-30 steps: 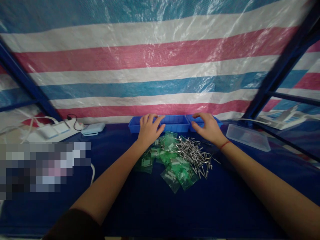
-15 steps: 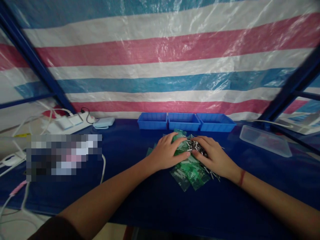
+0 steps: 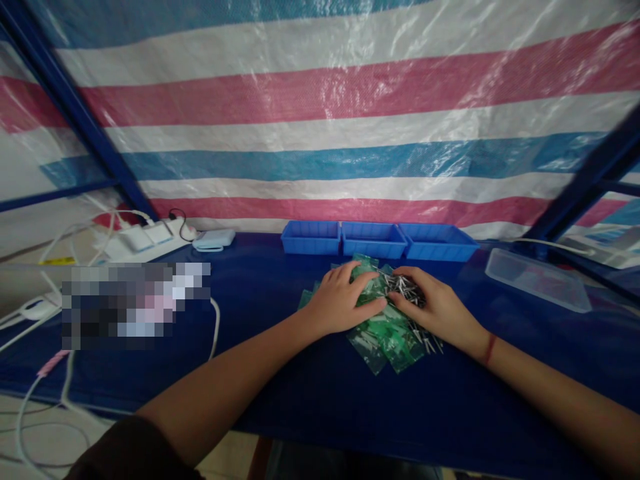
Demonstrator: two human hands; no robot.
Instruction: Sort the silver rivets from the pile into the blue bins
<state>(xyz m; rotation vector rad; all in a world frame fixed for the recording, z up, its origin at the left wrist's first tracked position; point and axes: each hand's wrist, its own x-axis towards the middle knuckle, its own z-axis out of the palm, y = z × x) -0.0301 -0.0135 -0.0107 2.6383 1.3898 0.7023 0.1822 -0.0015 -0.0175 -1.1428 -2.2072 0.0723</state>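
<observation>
My left hand [image 3: 336, 298] lies with fingers spread on a heap of small clear and green plastic bags [image 3: 397, 343]. My right hand [image 3: 440, 303] arches over the right side of the heap, thumb and fingers apart. Between its thumb and index finger shows a loose pile of thin metal pins [image 3: 407, 288], which look like blind rivets. More pins stick out below the right palm. Both thumbs point inward and almost meet over the heap. The fingertips of the right hand are partly hidden, and no single piece is seen gripped in either hand.
Three joined blue bins [image 3: 374, 240] stand behind the heap. A clear plastic lid or tray [image 3: 537, 280] lies at the right. On the left are a power strip [image 3: 150, 240] with cables, a light blue case [image 3: 214, 240] and a blurred-out object [image 3: 135, 300]. A striped tarp [image 3: 320, 107] hangs behind.
The view has shifted slightly. My right hand's fingers have bent and drawn up a little, so more of the metal pile shows. My left hand stays spread on the bags.
</observation>
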